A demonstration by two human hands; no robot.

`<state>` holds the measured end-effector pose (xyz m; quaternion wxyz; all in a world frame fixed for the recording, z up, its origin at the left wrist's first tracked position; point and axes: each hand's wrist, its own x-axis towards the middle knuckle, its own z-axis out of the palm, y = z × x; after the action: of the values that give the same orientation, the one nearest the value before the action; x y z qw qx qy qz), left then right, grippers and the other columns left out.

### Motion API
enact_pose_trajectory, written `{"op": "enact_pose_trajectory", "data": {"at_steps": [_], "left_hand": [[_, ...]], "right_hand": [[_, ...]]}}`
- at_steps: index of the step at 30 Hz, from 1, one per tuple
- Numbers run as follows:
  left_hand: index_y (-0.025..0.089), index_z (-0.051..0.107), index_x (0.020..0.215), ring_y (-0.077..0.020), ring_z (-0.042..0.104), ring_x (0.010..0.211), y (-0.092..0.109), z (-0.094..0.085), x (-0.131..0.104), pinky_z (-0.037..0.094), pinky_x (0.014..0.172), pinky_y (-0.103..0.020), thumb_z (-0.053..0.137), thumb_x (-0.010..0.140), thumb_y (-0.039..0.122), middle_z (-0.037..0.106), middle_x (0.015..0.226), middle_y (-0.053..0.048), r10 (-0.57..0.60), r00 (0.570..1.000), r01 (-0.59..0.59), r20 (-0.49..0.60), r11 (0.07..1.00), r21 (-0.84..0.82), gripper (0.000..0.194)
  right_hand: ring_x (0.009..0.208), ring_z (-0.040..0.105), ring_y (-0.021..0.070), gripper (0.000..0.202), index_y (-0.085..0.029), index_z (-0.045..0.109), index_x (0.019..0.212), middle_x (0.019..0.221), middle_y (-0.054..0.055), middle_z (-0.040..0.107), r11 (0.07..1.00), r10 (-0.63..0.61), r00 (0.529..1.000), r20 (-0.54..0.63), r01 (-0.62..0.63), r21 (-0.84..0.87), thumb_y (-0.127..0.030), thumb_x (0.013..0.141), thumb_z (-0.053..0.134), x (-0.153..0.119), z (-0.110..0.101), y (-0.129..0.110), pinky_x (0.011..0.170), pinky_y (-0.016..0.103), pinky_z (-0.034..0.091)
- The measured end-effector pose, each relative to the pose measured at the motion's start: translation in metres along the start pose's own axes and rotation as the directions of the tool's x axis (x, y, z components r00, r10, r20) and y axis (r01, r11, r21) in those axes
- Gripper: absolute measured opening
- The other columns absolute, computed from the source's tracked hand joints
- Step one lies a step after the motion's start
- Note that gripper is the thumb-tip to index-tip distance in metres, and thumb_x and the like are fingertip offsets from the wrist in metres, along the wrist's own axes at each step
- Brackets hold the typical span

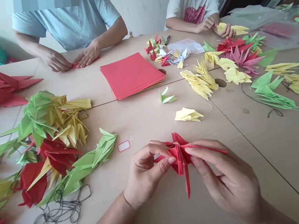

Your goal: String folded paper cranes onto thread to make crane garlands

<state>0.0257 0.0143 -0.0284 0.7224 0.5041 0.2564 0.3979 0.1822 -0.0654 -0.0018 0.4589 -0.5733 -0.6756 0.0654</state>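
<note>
A red folded-paper piece (180, 155) with several pointed flaps is held over the near middle of the table, between my two hands. My left hand (150, 169) pinches its left side between thumb and forefinger. On the right side, my right hand (223, 172) grips a flap with thumb and fingers. One narrow red point hangs down between the hands. Just beyond them lies a pale yellow folded piece (188, 114), and a small green folded piece (167, 95) is a little farther off.
A stack of red paper sheets (133, 74) lies mid-table. At left are green, yellow and red origami pieces (39, 117) and tangled black cord (60, 208). More yellow folded pieces (199, 79) are at right. Across the table, two people's hands (87, 56) work with paper.
</note>
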Motion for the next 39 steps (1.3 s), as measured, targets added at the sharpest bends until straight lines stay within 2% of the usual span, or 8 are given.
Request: {"op": "enact_pose_trajectory", "data": {"at_steps": [3, 5, 9, 11, 14, 20, 31, 39], "left_hand": [[0.019, 0.071, 0.08, -0.0133, 0.061, 0.069, 0.0007, -0.0005, 0.0007, 0.053, 0.063, -0.025, 0.065, 0.083, 0.012, 0.064, 0.077, -0.002, 0.012, 1.0, -0.012, 0.015, 1.0, 0.004, 0.009], [0.019, 0.072, 0.084, -0.0135, 0.063, 0.073, 0.002, -0.001, 0.0003, 0.053, 0.066, -0.025, 0.064, 0.084, 0.013, 0.065, 0.081, -0.003, 0.005, 1.0, -0.006, 0.023, 1.0, 0.005, 0.01], [0.02, 0.069, 0.09, -0.0126, 0.064, 0.079, 0.0046, -0.0018, -0.0013, 0.053, 0.072, -0.023, 0.061, 0.087, 0.015, 0.067, 0.087, -0.002, -0.094, 0.994, 0.095, 0.047, 0.995, -0.024, 0.01], [0.02, 0.068, 0.09, -0.0117, 0.063, 0.078, 0.005, -0.0025, -0.0014, 0.053, 0.072, -0.022, 0.06, 0.088, 0.016, 0.067, 0.087, -0.002, -0.115, 0.991, 0.117, 0.072, 0.993, -0.027, 0.009], [0.02, 0.065, 0.091, -0.0127, 0.062, 0.082, 0.0045, -0.0045, -0.0005, 0.051, 0.076, -0.024, 0.057, 0.09, 0.016, 0.067, 0.091, -0.002, -0.109, 0.988, 0.108, 0.113, 0.994, 0.018, 0.01], [0.021, 0.06, 0.092, -0.0101, 0.056, 0.079, 0.0043, -0.0073, 0.0009, 0.045, 0.074, -0.022, 0.061, 0.087, 0.022, 0.065, 0.089, 0.001, -0.093, 0.981, 0.073, 0.171, 0.99, 0.12, 0.004], [0.016, 0.06, 0.075, -0.0072, 0.055, 0.07, 0.0079, -0.0011, 0.0054, 0.044, 0.065, -0.016, 0.076, 0.069, 0.003, 0.066, 0.074, 0.003, -0.186, 0.976, 0.201, 0.116, 0.971, -0.133, 0.021], [0.015, 0.057, 0.074, -0.0061, 0.052, 0.065, 0.0071, -0.0009, 0.0057, 0.046, 0.062, -0.015, 0.074, 0.074, 0.011, 0.061, 0.071, 0.003, -0.177, 0.976, 0.201, 0.127, 0.955, -0.217, 0.017]], "right_hand": [[0.093, 0.069, 0.0183, 0.036, -0.025, 0.063, 0.115, 0.106, 0.005, 0.071, 0.992, 0.103, 0.993, 0.053, -0.107, 0.062, -0.006, 0.087, 0.056, 0.0031, 0.0049, 0.0, 0.077, 0.031, 0.059], [0.078, 0.07, 0.0138, 0.026, -0.026, 0.067, 0.106, 0.099, 0.002, 0.073, 0.939, 0.266, 0.96, 0.091, -0.279, 0.201, -0.01, 0.089, 0.055, 0.0044, 0.005, 0.0003, 0.066, 0.024, 0.06], [0.061, 0.063, 0.0065, 0.017, -0.029, 0.07, 0.097, 0.086, -0.002, 0.072, 0.654, 0.509, 0.81, 0.289, -0.583, 0.482, -0.022, 0.092, 0.056, 0.0054, 0.0023, 0.0039, 0.056, 0.015, 0.056], [0.064, 0.063, 0.0063, 0.016, -0.03, 0.071, 0.098, 0.088, -0.002, 0.072, 0.558, 0.53, 0.774, 0.347, -0.626, 0.545, -0.025, 0.092, 0.057, 0.0049, 0.0021, 0.0064, 0.059, 0.015, 0.057], [0.064, 0.063, 0.0059, 0.015, -0.03, 0.071, 0.097, 0.086, -0.002, 0.072, 0.515, 0.542, 0.759, 0.359, -0.638, 0.573, -0.026, 0.092, 0.058, 0.0041, 0.003, 0.0079, 0.059, 0.013, 0.056], [0.078, 0.069, 0.0102, 0.014, -0.029, 0.071, 0.096, 0.091, -0.001, 0.072, 0.552, 0.56, 0.763, 0.321, -0.633, 0.543, -0.024, 0.089, 0.06, 0.0045, 0.0022, 0.0026, 0.068, 0.016, 0.058], [0.085, 0.071, 0.0142, 0.022, -0.031, 0.065, 0.103, 0.098, -0.001, 0.073, 0.718, 0.518, 0.805, 0.29, -0.593, 0.365, -0.029, 0.082, 0.069, 0.0011, 0.0053, 0.0008, 0.074, 0.022, 0.059], [0.103, 0.065, 0.0168, 0.024, -0.029, 0.061, 0.109, 0.107, 0.002, 0.067, 0.913, 0.342, 0.921, 0.185, -0.372, 0.165, -0.022, 0.085, 0.063, -0.0027, 0.0106, 0.0005, 0.081, 0.026, 0.058]]}}
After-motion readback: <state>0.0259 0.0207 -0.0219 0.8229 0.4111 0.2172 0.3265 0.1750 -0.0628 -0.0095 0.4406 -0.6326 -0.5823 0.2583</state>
